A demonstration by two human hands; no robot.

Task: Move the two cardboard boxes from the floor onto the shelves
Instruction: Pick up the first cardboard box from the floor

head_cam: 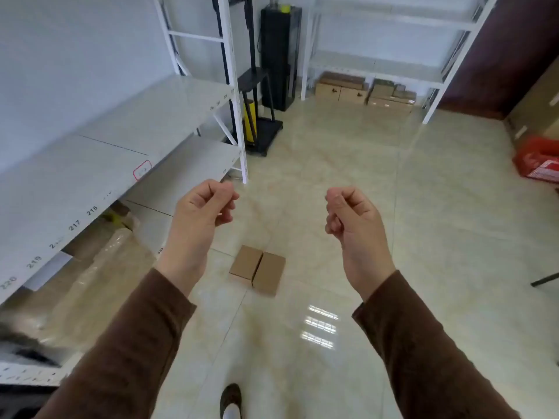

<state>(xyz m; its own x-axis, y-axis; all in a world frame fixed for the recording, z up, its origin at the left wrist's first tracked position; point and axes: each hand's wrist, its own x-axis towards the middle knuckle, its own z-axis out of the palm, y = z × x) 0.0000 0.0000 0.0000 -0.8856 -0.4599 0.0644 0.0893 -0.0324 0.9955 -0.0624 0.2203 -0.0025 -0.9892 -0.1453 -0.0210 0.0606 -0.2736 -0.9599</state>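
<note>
Two small cardboard boxes (257,270) down on the shiny tile floor (348,182), side by side and touching, lying flat. Both out in the open, near the white shelves (99,152) on the left but not on them. Left hand (203,210) up in the air, fingers curled in loosely, holding nothing. Right hand (351,218) up too, curled the same way, also holding nothing. Both hands well above the boxes, one to each side, not touching them. Brown sleeves (423,343) on both arms. Black numbers along the front edge of the near shelf, like 216 and 217. Something long wrapped in clear plastic (102,267) under that shelf, maybe a roll, hard to make out. More brown boxes (363,90) far back under another white rack. A red thing (538,164) by the right wall. A shoe (231,399) at the very bottom.
</note>
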